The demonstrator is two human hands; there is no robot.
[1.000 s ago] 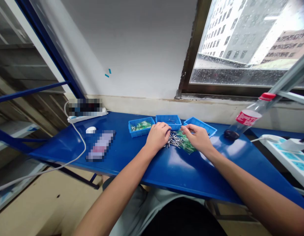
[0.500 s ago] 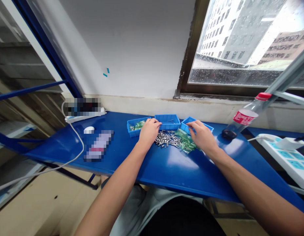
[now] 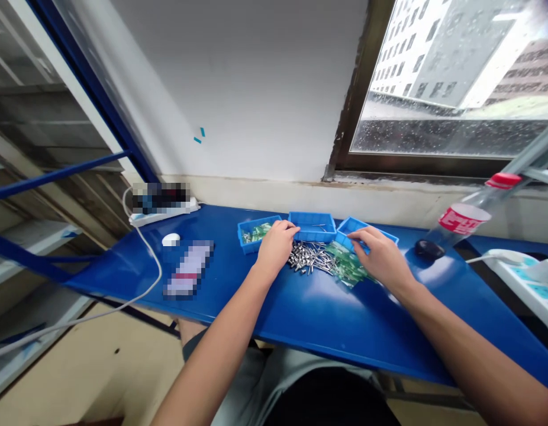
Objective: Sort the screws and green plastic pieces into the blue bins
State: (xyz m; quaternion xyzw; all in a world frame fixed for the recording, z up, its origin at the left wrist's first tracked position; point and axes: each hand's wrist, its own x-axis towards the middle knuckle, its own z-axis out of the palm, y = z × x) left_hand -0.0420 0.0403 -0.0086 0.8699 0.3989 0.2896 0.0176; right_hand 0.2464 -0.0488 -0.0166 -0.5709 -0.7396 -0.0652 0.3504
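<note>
My left hand [image 3: 276, 242] is over the left end of a pile of silver pieces with thick heads and thin shafts, like blind rivets [image 3: 313, 255]. Its fingers are pressed together by the front corner of the middle blue bin [image 3: 316, 236]; anything in them is too small to make out. Over small green-and-clear packets [image 3: 347, 269], my right hand [image 3: 380, 251] has its thumb and fingertips apart, near the right blue bin [image 3: 351, 223]. No object shows between them. Beside my left hand, the left blue bin [image 3: 246, 248] contains more green packets. A few thin pieces lie in the middle bin.
A plastic bottle [image 3: 463, 219] with a red cap leans at the right, near a white power strip [image 3: 513, 275]. On the left are a blurred phone-like object [image 3: 189, 269], a small white object [image 3: 170, 239] and a cable [image 3: 154, 251]. The wall stands behind the blue table [image 3: 309, 313].
The view has shifted, so everything sits slightly further right and lower. Both hands keep nearly the same places by the bins and piles.
</note>
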